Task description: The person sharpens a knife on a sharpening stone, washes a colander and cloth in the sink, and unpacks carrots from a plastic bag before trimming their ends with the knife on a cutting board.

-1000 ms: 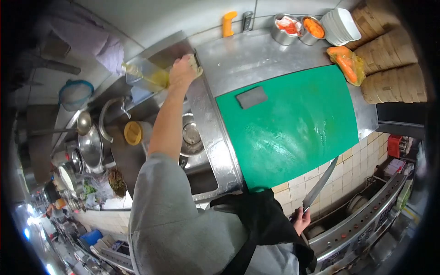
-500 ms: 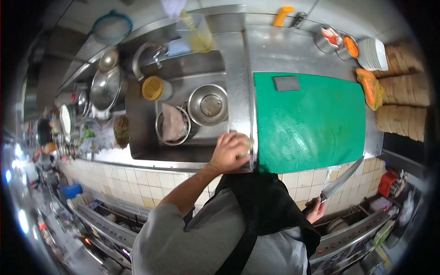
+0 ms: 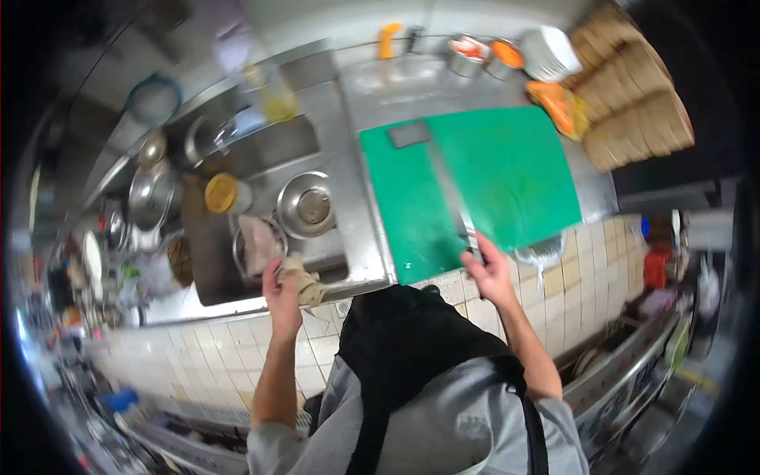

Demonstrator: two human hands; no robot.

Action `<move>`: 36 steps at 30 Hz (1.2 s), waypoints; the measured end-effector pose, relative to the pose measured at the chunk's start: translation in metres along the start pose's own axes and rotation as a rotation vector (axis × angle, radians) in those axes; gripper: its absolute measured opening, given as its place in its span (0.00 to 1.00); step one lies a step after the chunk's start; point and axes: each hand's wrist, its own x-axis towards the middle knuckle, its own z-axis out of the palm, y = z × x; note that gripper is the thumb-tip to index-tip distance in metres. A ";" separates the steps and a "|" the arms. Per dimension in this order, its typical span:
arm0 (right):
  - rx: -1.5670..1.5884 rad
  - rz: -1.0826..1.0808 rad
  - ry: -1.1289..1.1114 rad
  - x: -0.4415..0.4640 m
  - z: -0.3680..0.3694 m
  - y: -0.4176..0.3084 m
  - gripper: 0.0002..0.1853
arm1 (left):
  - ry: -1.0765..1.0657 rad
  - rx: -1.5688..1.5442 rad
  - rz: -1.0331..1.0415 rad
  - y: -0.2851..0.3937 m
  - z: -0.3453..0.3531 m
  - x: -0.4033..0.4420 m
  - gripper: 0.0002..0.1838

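Observation:
My left hand point(image 3: 285, 286) is closed on a crumpled beige cloth point(image 3: 307, 286) at the front edge of the sink. My right hand point(image 3: 489, 273) grips the handle of a long knife point(image 3: 450, 186), whose blurred blade points away from me over the green cutting board point(image 3: 514, 174). A dark grey rectangular block point(image 3: 408, 134) lies at the board's far left corner, near the blade's tip. Beside my left hand, a metal bowl in the sink holds a pale pink piece point(image 3: 260, 244), perhaps meat or fish.
The sink also holds a metal bowl point(image 3: 306, 206) and a yellow-lidded container point(image 3: 222, 192). Behind the board stand two food tins point(image 3: 467, 55), stacked white dishes point(image 3: 549, 54) and an orange-handled tool point(image 3: 389, 39). Bagged carrots point(image 3: 556, 107) lie by bamboo steamers point(image 3: 637, 131).
My left hand has moved with the cloth from the sink's back, past the board's left edge, to the sink's front. My right hand has brought the knife from beyond the board to above it.

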 end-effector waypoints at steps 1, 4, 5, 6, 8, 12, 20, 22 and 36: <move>-0.062 -0.145 -0.063 0.005 0.010 -0.008 0.26 | -0.060 -0.216 -0.036 0.016 0.021 0.000 0.22; -0.276 -0.275 -0.267 0.005 0.032 -0.044 0.29 | -0.248 -0.525 -0.164 0.047 0.089 -0.009 0.22; -0.273 -0.278 -0.253 0.004 0.039 -0.052 0.29 | -0.330 -0.644 -0.201 0.054 0.110 -0.014 0.22; -0.428 -0.384 -0.292 0.007 0.050 -0.061 0.31 | -0.366 -0.642 -0.241 0.059 0.128 -0.020 0.24; -0.566 -0.528 -0.379 0.017 0.070 -0.075 0.32 | -0.455 -0.712 -0.287 0.064 0.158 -0.026 0.20; -0.690 -0.577 -0.377 0.025 0.078 -0.087 0.34 | -0.177 -0.668 -0.183 0.068 0.181 -0.009 0.16; -0.599 -0.389 -0.191 0.015 0.041 -0.047 0.31 | -0.232 -0.610 0.065 0.127 0.173 0.111 0.24; -0.665 -0.211 -0.113 -0.006 0.026 -0.032 0.30 | -0.250 -0.597 0.124 0.140 0.166 0.152 0.24; -0.706 -0.050 0.412 0.014 0.012 0.025 0.31 | -0.375 -0.469 -0.270 0.095 0.162 0.216 0.29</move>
